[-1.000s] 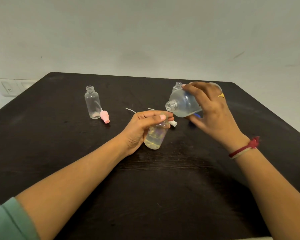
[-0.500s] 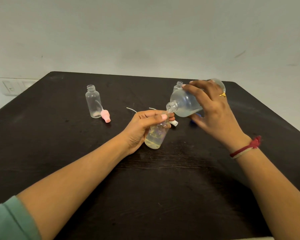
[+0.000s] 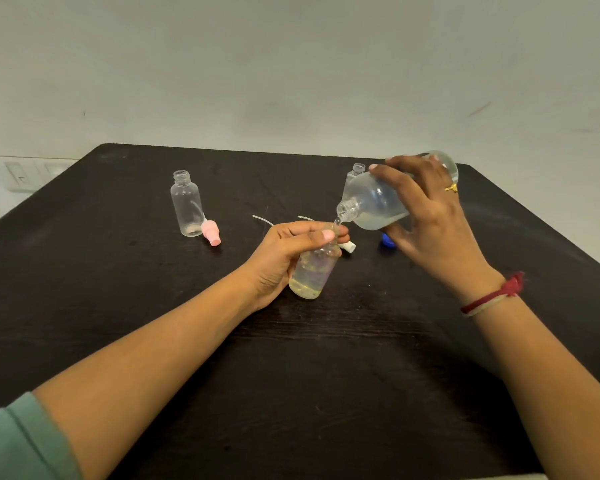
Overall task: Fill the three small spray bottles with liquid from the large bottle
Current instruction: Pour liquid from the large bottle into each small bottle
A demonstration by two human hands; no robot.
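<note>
Clear large bottle (image 3: pixel 378 202), gripped by right hand (image 3: pixel 430 216), tilts neck-down left over small spray bottle (image 3: pixel 314 268) mouth; left hand (image 3: pixel 284 252) grips it.

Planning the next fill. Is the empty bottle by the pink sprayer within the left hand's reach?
Probably not yet: the left hand grips the bottle being filled; the way to the empty bottle looks free.

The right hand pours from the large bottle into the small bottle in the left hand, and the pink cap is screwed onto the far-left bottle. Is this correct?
Not quite. In the head view the pink cap lies on the table, beside the far-left bottle, whose neck is open. The rest is correct.
</note>
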